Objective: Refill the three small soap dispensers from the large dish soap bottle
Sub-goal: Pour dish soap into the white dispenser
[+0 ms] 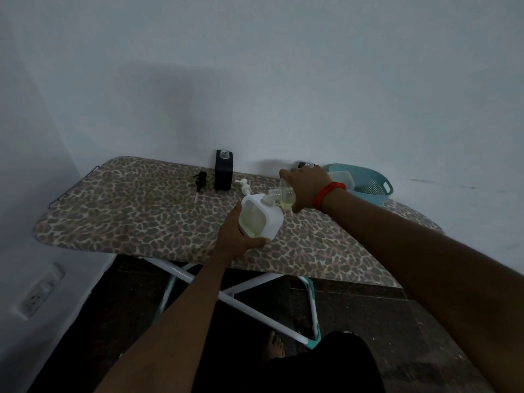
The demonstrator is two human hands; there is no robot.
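My left hand [236, 236] grips a white square soap dispenser [261, 218], tilted, with pale yellow liquid showing in its window. My right hand [304, 185] holds the clear dish soap bottle [283, 197] tipped over, its neck at the dispenser's open top. A black dispenser [224, 173] stands open-topped by the wall. A second black dispenser [306, 165] is mostly hidden behind my right hand. A black pump head [200, 180] and a white pump head [245, 187] lie on the board.
All of it rests on a leopard-print ironing board [141, 211] against a white wall. A teal basket [368, 184] holding a pale lid sits at the back right. White crossed legs stand below; a wall socket [39, 293] sits low left.
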